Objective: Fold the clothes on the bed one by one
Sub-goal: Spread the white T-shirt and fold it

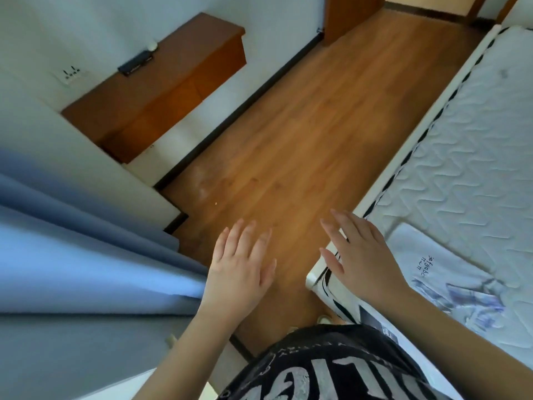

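— Two hands, both empty: my left hand (pixel 240 272) and right hand (pixel 362 255) hover palm-down, fingers straight and spread.

— Where's the clothing?

— A white garment (pixel 450 281) with a blue print lies flat on the mattress (pixel 476 157), just right of my right hand, not touched. That hand hangs over the bed's near corner.

— And the left?

— Over the wooden floor (pixel 288 145), with the blue curtain (pixel 86 241) to its left.

— Farther out?

— Beyond the left hand, a wooden shelf (pixel 161 90) on the wall carries a dark box (pixel 135 63).
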`<state>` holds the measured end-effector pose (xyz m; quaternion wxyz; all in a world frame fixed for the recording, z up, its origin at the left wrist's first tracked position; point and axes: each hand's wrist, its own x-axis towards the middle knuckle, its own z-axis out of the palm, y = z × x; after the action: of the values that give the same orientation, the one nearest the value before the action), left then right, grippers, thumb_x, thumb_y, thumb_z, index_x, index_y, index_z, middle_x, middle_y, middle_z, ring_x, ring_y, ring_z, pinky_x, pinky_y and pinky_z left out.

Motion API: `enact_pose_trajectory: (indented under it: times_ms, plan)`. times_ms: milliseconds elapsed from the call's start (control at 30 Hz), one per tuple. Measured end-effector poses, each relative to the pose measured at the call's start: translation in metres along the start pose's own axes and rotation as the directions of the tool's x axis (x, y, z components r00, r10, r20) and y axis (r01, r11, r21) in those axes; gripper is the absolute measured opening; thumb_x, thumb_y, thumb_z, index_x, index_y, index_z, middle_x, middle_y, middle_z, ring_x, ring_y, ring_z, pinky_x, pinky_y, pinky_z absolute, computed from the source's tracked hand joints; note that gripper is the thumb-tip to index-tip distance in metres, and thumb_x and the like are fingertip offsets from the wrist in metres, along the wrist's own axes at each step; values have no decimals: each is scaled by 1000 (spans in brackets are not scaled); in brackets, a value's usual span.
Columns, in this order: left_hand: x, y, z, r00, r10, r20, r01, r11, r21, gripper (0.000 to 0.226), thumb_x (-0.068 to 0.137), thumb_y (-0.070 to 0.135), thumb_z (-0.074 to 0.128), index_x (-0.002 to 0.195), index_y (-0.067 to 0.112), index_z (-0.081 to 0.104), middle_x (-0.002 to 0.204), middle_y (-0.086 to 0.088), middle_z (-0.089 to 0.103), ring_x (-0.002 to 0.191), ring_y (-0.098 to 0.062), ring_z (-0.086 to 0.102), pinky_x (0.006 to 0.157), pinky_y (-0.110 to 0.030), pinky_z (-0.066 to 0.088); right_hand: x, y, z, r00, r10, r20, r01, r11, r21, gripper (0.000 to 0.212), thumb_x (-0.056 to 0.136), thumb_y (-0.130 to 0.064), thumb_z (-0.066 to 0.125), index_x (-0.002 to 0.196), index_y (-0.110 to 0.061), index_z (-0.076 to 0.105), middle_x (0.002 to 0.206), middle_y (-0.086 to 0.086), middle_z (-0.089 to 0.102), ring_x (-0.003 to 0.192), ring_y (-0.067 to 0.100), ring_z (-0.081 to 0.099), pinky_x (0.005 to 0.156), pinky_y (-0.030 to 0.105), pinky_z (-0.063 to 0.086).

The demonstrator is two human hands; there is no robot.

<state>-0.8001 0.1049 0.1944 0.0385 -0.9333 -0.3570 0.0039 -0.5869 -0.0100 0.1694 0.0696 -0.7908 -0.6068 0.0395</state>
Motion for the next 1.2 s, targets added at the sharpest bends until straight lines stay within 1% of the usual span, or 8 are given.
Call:
enact_pose_trajectory:
  times_ms: [133,367,500,600,833,1033,1133,1200]
  plan:
    - [13,-19,-2,996,-78,-43,78,997,-5,51,95,46,38,132,18,58,138,-12,56,135,-32,45,111,-52,37,40,-14,-6,998,-58,20,58,998,6,55,98,-46,30,131,-12,59,137,12,55,123,31,53,104,48,42]
    - [47,-76,18,986,-158,-59,155,986,-55,41,93,36,56,130,18,58,137,-10,56,133,-29,47,109,-50,39,110,-53,5,987,-154,34,154,988,-1,51,99,-45,32,131,-14,57,133,11,56,120,30,53,103,48,43]
    - [77,-127,34,984,-167,-59,162,984,-78,42,95,34,50,134,20,54,137,-9,55,132,-27,47,110,-49,39,166,-82,25,989,-148,12,148,989,-15,50,100,-44,34,129,-13,59,131,11,58,119,30,55,103,46,42]
    - [98,-170,40,987,-153,-39,149,984,-101,45,95,40,39,135,23,52,137,-6,56,132,-25,48,111,-46,37,211,-108,36,992,-124,11,124,992,-29,50,99,-45,34,126,-12,62,133,12,58,119,31,56,103,45,41]
    - [148,-250,48,992,-121,37,125,981,-150,49,98,46,34,139,23,49,143,-7,51,137,-26,41,111,-47,34,286,-143,34,1000,-13,12,13,999,-41,59,98,-51,30,133,-14,58,138,12,56,125,29,54,105,45,41]
    - [219,-261,37,990,-139,16,139,968,-210,54,96,52,35,142,26,42,139,-2,54,127,-21,51,104,-51,41,318,-124,22,992,123,-27,-124,991,-46,57,98,-53,32,127,-14,63,124,7,65,115,26,60,102,41,43]
    - [263,-263,35,993,-116,2,113,966,-235,52,95,50,37,137,21,50,131,-4,59,121,-21,55,98,-45,45,339,-97,20,985,170,-33,-171,984,-53,56,99,-53,34,129,-14,61,128,7,63,117,26,58,103,40,40]
    - [293,-256,36,998,-52,-28,44,968,-246,46,97,46,43,132,19,56,125,-4,63,117,-21,58,93,-41,48,356,-80,20,979,205,-15,-205,976,-72,58,99,-54,30,131,-16,58,131,6,61,119,25,57,103,41,41]
